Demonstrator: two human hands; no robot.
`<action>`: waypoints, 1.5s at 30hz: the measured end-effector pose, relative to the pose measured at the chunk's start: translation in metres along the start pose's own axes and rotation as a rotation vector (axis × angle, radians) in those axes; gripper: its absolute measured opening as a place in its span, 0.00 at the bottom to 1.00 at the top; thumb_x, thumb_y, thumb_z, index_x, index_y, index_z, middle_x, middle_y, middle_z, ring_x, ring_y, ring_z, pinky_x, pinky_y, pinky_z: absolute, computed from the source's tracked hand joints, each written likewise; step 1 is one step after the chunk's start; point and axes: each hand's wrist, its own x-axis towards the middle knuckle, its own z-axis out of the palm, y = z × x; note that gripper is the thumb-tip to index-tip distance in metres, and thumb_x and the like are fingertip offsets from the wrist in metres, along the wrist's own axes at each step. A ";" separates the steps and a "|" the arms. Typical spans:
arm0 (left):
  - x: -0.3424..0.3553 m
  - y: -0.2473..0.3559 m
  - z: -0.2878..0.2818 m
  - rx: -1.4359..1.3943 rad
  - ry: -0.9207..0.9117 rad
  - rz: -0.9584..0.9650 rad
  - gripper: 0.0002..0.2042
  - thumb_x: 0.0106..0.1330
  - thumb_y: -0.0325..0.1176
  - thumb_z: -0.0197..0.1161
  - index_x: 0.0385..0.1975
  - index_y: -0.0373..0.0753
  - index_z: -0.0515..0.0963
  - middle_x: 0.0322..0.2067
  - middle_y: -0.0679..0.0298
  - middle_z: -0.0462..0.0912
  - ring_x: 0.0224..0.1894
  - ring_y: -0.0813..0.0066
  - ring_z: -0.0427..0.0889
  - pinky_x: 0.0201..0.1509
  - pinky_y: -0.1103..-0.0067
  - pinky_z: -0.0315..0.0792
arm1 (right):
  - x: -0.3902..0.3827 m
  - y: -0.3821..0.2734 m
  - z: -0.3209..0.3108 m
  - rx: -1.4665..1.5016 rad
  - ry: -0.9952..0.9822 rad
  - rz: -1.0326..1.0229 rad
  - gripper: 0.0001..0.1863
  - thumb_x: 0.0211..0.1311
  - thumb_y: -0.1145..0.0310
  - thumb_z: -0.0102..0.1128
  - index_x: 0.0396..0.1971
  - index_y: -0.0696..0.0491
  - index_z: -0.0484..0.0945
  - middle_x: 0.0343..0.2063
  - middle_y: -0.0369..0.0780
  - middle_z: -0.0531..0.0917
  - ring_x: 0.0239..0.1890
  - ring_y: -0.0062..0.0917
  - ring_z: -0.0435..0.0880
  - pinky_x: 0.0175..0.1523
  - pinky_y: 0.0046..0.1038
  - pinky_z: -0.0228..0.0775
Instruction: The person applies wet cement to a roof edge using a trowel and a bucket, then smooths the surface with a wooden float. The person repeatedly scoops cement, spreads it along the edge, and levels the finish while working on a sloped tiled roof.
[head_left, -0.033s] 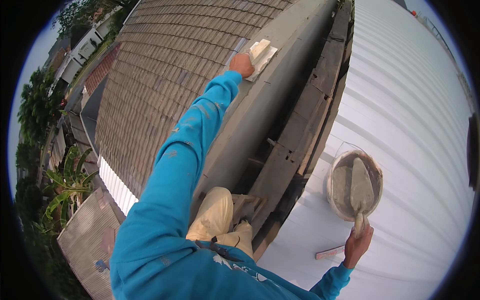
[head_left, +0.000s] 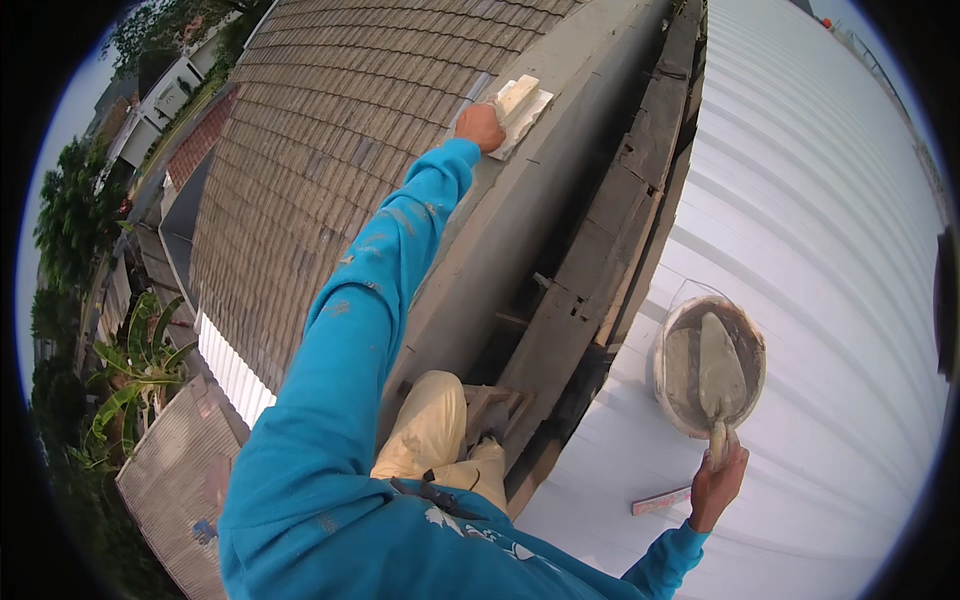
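Note:
My left hand (head_left: 479, 127) grips a pale float (head_left: 522, 108) with a wooden handle, which lies on a grey cement-coated ledge (head_left: 553, 49) beside the roof tiles. My right hand (head_left: 718, 481) is closed on the handle of a cement-covered trowel (head_left: 722, 360). The trowel's blade is in a round bucket (head_left: 662, 380) of grey wet mix, standing on white corrugated roofing (head_left: 800, 250). A short narrow bar (head_left: 660, 503) lies just left of my right hand.
Brown tiled roofing (head_left: 320, 150) slopes at the left. A dark channel with planks (head_left: 610, 230) runs between ledge and white sheeting. My legs (head_left: 430, 430) are down by a wooden frame (head_left: 500, 400). Trees (head_left: 70, 210) and lower roofs (head_left: 175, 480) lie beyond the left edge.

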 end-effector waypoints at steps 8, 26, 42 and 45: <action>-0.050 0.010 -0.100 -0.127 0.085 0.053 0.33 0.66 0.43 0.62 0.68 0.35 0.64 0.54 0.40 0.78 0.55 0.45 0.79 0.61 0.64 0.72 | 0.051 0.003 -0.003 -0.293 -0.055 -0.169 0.19 0.61 0.72 0.59 0.53 0.45 0.77 0.39 0.41 0.76 0.41 0.41 0.80 0.39 0.42 0.73; -0.390 -0.091 -0.248 -0.240 0.022 -0.609 0.38 0.63 0.47 0.69 0.70 0.36 0.62 0.63 0.42 0.71 0.67 0.49 0.69 0.71 0.61 0.63 | 0.104 0.041 0.006 -0.412 -0.300 -0.304 0.30 0.46 0.62 0.74 0.53 0.47 0.76 0.41 0.42 0.80 0.46 0.41 0.81 0.45 0.41 0.76; -0.481 -0.063 -0.183 0.254 -0.258 -0.546 0.74 0.29 0.61 0.81 0.75 0.37 0.38 0.74 0.48 0.46 0.77 0.46 0.42 0.73 0.40 0.34 | 0.270 -0.428 0.202 0.546 -0.131 -0.318 0.55 0.52 0.35 0.65 0.62 0.72 0.63 0.53 0.67 0.71 0.57 0.56 0.74 0.62 0.43 0.69; -0.481 -0.064 -0.180 0.269 -0.303 -0.588 0.75 0.28 0.63 0.81 0.75 0.35 0.38 0.74 0.48 0.45 0.77 0.47 0.42 0.73 0.40 0.33 | 0.276 -0.479 0.227 0.485 -0.171 -0.178 0.60 0.45 0.31 0.68 0.63 0.69 0.62 0.57 0.65 0.67 0.59 0.54 0.73 0.61 0.43 0.70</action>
